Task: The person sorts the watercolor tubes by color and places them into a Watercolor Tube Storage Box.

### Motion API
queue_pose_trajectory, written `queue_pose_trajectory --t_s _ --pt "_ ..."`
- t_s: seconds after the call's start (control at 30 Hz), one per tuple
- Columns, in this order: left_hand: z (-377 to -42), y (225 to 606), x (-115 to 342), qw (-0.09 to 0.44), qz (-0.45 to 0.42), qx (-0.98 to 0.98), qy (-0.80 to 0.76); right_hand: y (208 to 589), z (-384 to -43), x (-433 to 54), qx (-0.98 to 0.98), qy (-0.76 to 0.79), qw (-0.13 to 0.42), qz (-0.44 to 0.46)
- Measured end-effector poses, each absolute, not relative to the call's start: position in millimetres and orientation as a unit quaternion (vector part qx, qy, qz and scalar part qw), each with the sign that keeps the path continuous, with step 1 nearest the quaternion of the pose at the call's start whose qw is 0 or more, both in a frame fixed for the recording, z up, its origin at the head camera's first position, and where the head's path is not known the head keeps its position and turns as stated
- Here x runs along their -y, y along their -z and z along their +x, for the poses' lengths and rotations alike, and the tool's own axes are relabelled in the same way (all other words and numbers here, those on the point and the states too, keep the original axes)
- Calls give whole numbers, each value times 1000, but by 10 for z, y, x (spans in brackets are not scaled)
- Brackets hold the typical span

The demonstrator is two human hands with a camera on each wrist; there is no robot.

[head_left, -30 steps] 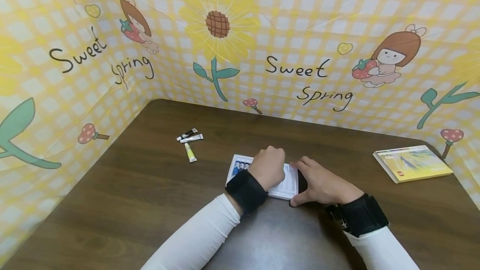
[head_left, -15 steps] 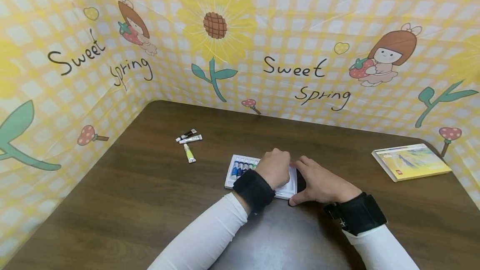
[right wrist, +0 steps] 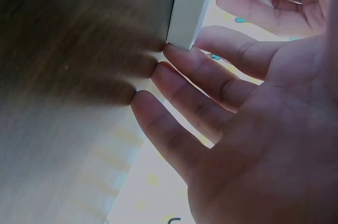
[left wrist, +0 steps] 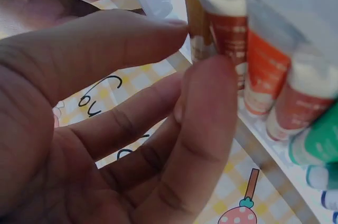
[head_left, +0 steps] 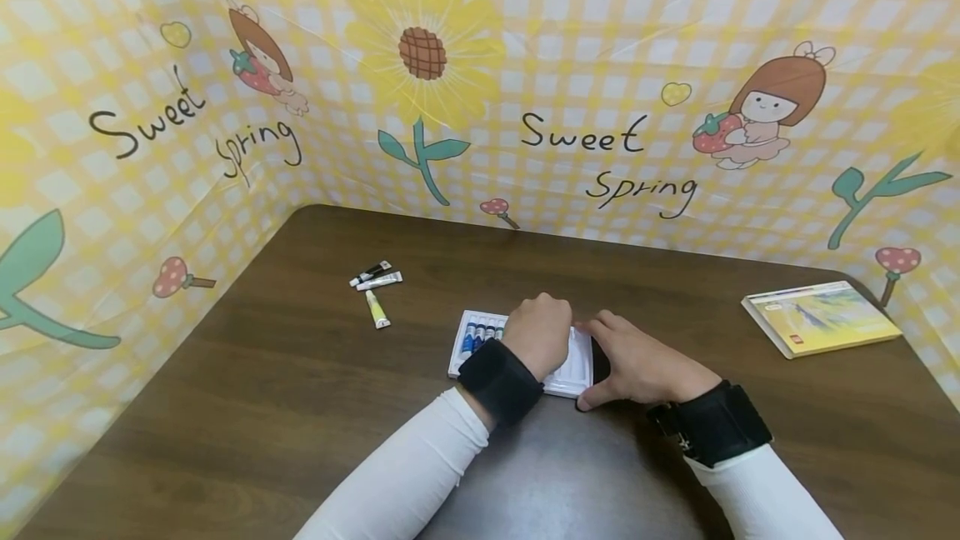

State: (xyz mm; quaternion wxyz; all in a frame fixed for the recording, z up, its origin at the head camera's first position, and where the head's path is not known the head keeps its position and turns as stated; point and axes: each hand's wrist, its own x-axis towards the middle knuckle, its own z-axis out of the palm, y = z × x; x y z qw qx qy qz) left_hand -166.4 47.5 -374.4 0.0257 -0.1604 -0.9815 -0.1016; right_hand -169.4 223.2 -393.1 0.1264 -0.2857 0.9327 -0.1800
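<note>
A white paint tray (head_left: 573, 365) lies on the table in the head view, with several small paint tubes (head_left: 480, 333) in a row. My left hand (head_left: 536, 336) is over its middle and hides part of the row. The left wrist view shows that hand's thumb and index finger pinching an ochre paint tube (left wrist: 199, 20), beside dark red, orange and green tubes (left wrist: 317, 134) in the tray. My right hand (head_left: 648, 361) holds the tray's right end, thumb at the near corner and fingers at the far one. In the right wrist view its fingertips (right wrist: 179, 55) touch the tray's end (right wrist: 190, 12).
Black, white and yellow paint tubes (head_left: 378, 311) lie loose on the table (head_left: 247, 407), left of the tray. A flat yellow box (head_left: 825, 319) lies at the right rear. A printed checked cloth (head_left: 585, 40) hangs along the back and sides.
My left hand shifted right over the tray, then back left. The right hand has stayed at the tray's end. The whole head view has drifted slightly.
</note>
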Motion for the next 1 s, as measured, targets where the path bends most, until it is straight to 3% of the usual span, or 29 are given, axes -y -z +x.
queue_pose_trajectory --t_s 0.2,0.5,1.0 --pt "-1643 3767 -428 51 -181 978 93 3923 -1689 -2219 -933 180 127 -285" --pt "-1697 3765 -375 -7 -185 977 107 3904 -1674 -2211 -934 177 131 -280" --pt "-1638 3795 -342 -23 -200 975 94 3906 -1675 -2209 -933 180 131 -281"
